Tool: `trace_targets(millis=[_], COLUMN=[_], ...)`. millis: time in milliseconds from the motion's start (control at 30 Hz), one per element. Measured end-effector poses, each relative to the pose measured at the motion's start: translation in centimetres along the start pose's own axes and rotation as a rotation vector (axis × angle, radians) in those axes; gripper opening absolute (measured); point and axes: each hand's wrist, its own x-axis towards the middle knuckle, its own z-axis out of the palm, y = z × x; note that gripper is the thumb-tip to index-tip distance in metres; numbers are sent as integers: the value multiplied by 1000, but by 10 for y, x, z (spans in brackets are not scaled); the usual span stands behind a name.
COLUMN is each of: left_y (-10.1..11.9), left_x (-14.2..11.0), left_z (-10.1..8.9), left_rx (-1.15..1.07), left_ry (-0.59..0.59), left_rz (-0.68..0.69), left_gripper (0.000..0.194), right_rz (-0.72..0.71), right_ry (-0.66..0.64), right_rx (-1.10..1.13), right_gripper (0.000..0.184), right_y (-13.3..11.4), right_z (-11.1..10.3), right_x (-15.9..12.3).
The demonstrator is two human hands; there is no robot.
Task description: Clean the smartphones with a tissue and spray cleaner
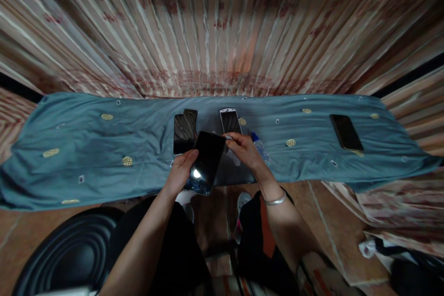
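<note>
A black tablet (207, 159) is tilted above the table's near edge, a bright reflection low on its glossy screen. My left hand (182, 169) grips its left side with the thumb over the edge. At the tablet's upper right corner, the fingers of my right hand (243, 148) are pinched on a small whitish bit too unclear to name. Just beyond that hand lies a white-framed phone (230, 120), partly hidden. To its right is a clear spray bottle with a blue top (259, 145). Two dark phones overlap beyond my left hand, the front one (183, 134) flat on the cloth.
A blue-green cloth (93, 148) with yellow patterns covers the long table. Another dark phone (346, 132) lies toward its right end. Patterned curtains (215, 32) hang behind. A black round stool (72, 254) stands at lower left, on the tiled floor.
</note>
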Motion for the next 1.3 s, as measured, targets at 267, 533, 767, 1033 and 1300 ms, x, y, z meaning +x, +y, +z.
trace_targets(millis=[267,533,767,1033,1300], left_y=[5,10,10,12,7], left_x=[-1,-5,-7,-6,-7], left_z=[2,3,1,3,5], left_rx=[128,232,249,83,-118], left_ry=[-12,-14,-37,-66,-65], left_rz=[106,138,99,60,-65], left_gripper=[43,43,40,43,47], right_rz=[-16,-81,-69,-58,-18], right_ry=[-12,-46,-73,-54,-8], right_rx=[-36,-111,-259,-191,-24], right_gripper=[11,14,19,17,15], right_y=[2,10,18,17,18], right_z=[1,-1,-5,-2,1], right_x=[0,2,4,3,1])
